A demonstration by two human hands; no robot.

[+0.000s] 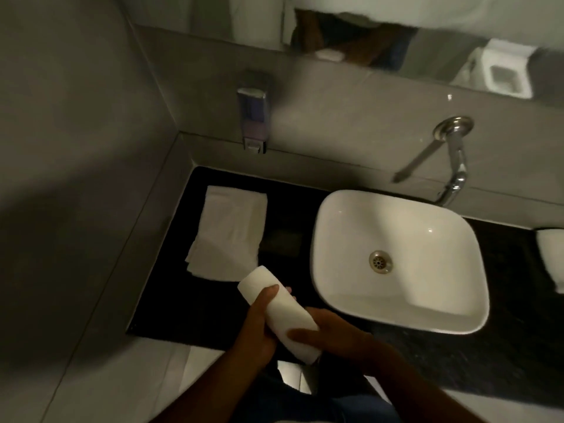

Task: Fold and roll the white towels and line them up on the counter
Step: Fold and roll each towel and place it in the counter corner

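Head view: a rolled white cloth towel [279, 312] is gripped by both hands, left hand [259, 325] nearer eleven o'clock, right hand [329, 331] at five, above the black tabletop [171, 300].

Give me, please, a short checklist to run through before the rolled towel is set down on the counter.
1. Roll tight and even: rolled towel looks compact. Ok.
2. Two-handed grip: left hand and right hand both hold it. Ok.
3. Free counter beside the folded towel: bare dark surface. Ok.
4. Clear of the sink: roll sits left of the basin. Ok.
5. Loose end tucked: hidden under the hands. Cannot tell.
6. Counter dry: too dim. Cannot tell.
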